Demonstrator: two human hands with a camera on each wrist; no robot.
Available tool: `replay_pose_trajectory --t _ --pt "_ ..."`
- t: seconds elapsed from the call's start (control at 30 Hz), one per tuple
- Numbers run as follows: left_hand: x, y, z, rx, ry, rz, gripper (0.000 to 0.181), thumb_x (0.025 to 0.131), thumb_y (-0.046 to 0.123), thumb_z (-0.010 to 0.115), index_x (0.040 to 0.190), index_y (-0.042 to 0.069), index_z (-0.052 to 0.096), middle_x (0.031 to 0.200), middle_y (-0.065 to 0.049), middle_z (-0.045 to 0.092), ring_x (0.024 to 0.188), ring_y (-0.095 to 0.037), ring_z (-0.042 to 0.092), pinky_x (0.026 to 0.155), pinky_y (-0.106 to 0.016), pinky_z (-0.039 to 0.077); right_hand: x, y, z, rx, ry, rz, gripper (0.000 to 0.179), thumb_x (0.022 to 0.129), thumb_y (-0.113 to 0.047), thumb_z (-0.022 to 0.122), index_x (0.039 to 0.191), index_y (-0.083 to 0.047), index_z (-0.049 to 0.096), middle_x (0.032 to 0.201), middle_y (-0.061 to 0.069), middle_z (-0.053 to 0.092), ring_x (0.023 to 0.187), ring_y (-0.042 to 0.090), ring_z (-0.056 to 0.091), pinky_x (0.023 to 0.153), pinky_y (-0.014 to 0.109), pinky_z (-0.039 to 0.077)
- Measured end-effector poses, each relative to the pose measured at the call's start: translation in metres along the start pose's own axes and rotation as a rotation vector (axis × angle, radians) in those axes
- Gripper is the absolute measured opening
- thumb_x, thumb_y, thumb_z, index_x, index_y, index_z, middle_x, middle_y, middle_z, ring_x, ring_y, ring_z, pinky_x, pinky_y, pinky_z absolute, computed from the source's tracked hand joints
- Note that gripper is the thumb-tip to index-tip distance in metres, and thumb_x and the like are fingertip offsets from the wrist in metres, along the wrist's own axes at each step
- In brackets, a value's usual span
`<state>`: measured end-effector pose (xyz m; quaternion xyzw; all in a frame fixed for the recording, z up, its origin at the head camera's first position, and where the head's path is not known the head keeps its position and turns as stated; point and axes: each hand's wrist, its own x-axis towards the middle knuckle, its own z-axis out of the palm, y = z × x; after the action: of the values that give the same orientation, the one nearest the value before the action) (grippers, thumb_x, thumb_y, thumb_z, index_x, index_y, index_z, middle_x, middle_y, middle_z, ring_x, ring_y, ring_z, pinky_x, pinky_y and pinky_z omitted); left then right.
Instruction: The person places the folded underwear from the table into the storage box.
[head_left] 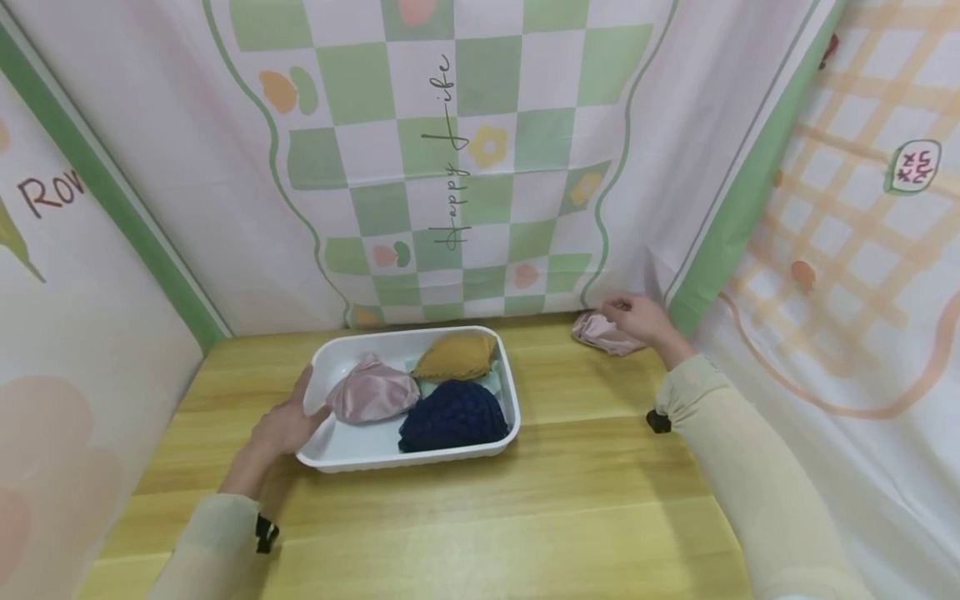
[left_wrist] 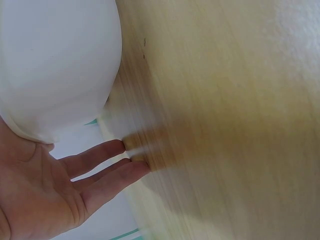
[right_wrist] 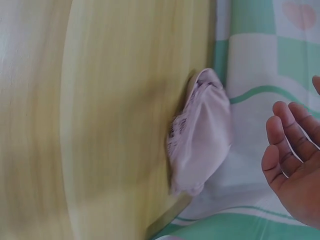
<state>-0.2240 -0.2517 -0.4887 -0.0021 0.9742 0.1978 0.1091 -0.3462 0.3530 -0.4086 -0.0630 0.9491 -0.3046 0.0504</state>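
Note:
A white plastic tray [head_left: 352, 460] stands on the wooden table, holding a pink satin undergarment [head_left: 375, 392], a mustard one [head_left: 455, 357], a navy one [head_left: 453, 417] and a pale mint one [head_left: 487, 381] partly hidden beneath. My left hand [head_left: 288, 421] is at the tray's left end, thumb over the rim. In the left wrist view its fingers [left_wrist: 107, 182] stretch straight toward the tabletop. Another pink satin undergarment [right_wrist: 202, 135] with lace trim lies folded near the table's back right. My right hand [head_left: 637, 321] hovers over it with loosely bent fingers, holding nothing.
The wooden table [head_left: 450, 533] extends toward me in front of the tray. A green-and-white checked curtain [head_left: 465, 167] hangs along the back edge. Printed curtains close in the left and right sides [head_left: 847, 275].

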Motion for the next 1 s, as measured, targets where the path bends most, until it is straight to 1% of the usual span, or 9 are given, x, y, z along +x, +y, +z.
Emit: replay_pose_trajectory --t 0.13,0.2,0.33,0.47,0.63,0.77,0.87,1.0 --pt "0.0 -0.002 0.002 -0.006 -0.005 -0.005 0.091 0.102 0.057 0.038 0.158 0.013 -0.019 0.142 -0.038 0.047 0.105 -0.051 0.064 0.087 -0.063 0.051 0.003 0.01 0.001 -0.032 0.009 0.014 0.071 0.103 -0.058 0.039 0.143 -0.001 0.048 0.143 0.029 0.051 0.13 0.048 0.049 0.11 0.061 0.039" --pt "0.0 -0.003 0.003 -0.005 -0.005 -0.006 0.091 0.102 0.057 0.038 0.158 0.013 -0.019 0.141 -0.038 0.048 0.104 -0.049 0.065 0.086 -0.062 0.051 0.004 0.014 0.001 -0.047 0.02 0.02 0.07 0.102 -0.058 0.04 0.142 -0.001 0.05 0.144 0.029 0.05 0.132 0.048 0.046 0.111 0.061 0.036" --pt "0.0 -0.002 0.002 -0.002 0.0 -0.009 0.091 0.102 0.055 0.039 0.158 0.013 -0.018 0.139 -0.038 0.05 0.1 -0.047 0.066 0.085 -0.06 0.052 0.008 0.019 0.001 -0.085 0.038 0.019 0.063 0.104 -0.05 0.044 0.139 0.002 0.051 0.142 0.03 0.052 0.13 0.048 0.048 0.11 0.061 0.038" --pt "0.001 -0.001 -0.001 0.005 0.003 -0.003 0.091 0.102 0.056 0.038 0.158 0.012 -0.019 0.135 -0.039 0.052 0.1 -0.049 0.066 0.084 -0.061 0.052 0.011 0.026 0.003 -0.124 0.045 0.019 0.058 0.104 -0.043 0.048 0.137 0.005 0.052 0.138 0.032 0.054 0.126 0.049 0.051 0.108 0.06 0.04" --pt "0.003 -0.003 0.0 0.007 0.006 0.009 0.091 0.102 0.056 0.038 0.158 0.012 -0.019 0.135 -0.04 0.052 0.101 -0.052 0.065 0.084 -0.062 0.052 0.016 0.042 0.011 -0.14 0.063 0.019 0.056 0.102 -0.041 0.052 0.131 0.007 0.056 0.132 0.033 0.058 0.121 0.049 0.054 0.105 0.06 0.042" --pt "0.004 -0.003 0.002 0.007 0.009 0.004 0.09 0.102 0.055 0.038 0.158 0.013 -0.019 0.135 -0.039 0.053 0.102 -0.051 0.065 0.085 -0.061 0.052 0.018 0.053 0.017 -0.144 0.061 0.034 0.061 0.1 -0.042 0.054 0.134 0.009 0.051 0.132 0.035 0.056 0.12 0.051 0.053 0.104 0.062 0.041" --pt "0.005 -0.003 0.002 0.009 0.016 0.006 0.091 0.102 0.056 0.038 0.158 0.013 -0.018 0.135 -0.039 0.053 0.101 -0.051 0.065 0.084 -0.062 0.052 0.019 0.059 0.02 -0.105 0.064 0.049 0.065 0.1 -0.041 0.057 0.139 0.01 0.045 0.133 0.035 0.054 0.121 0.051 0.051 0.105 0.063 0.04" --pt "0.005 -0.004 0.002 0.005 0.021 0.007 0.091 0.102 0.056 0.039 0.159 0.012 -0.016 0.136 -0.039 0.051 0.102 -0.053 0.064 0.084 -0.062 0.052 0.021 0.064 0.023 -0.07 0.092 0.045 0.069 0.1 -0.039 0.056 0.144 0.011 0.039 0.136 0.036 0.051 0.123 0.053 0.049 0.107 0.064 0.037"
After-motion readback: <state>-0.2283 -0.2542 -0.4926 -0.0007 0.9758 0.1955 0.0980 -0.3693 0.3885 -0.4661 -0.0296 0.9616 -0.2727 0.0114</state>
